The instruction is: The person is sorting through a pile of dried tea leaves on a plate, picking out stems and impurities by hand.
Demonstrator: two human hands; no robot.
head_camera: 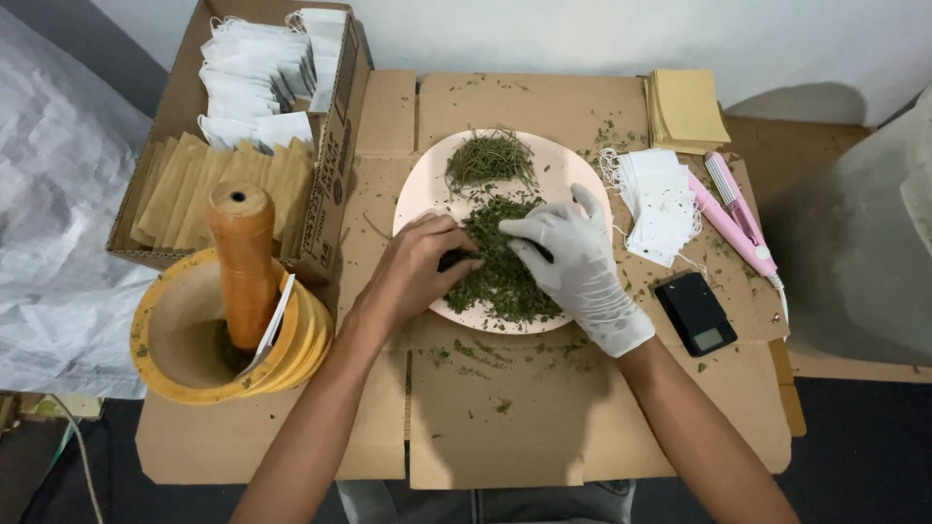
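A pale pink round plate (568,175) lies on flattened cardboard and bears dried green herbs (505,277); a separate heap of stalky herb (488,157) sits at its far side. My bare left hand (413,272) rests on the plate's left part, fingertips pinched into the crumbled herbs. My right hand (578,262), in a white glove, presses down on the same pile from the right, fingers curled over it. What lies under the fingers is hidden.
A yellow mortar (170,335) with an orange pestle (243,257) stands at the left. Behind it a cardboard box (335,175) holds white sachets and tan envelopes. Right of the plate lie white sachets (660,199), a pink sealer (733,218), a small black scale (696,312), and tan envelopes (687,109).
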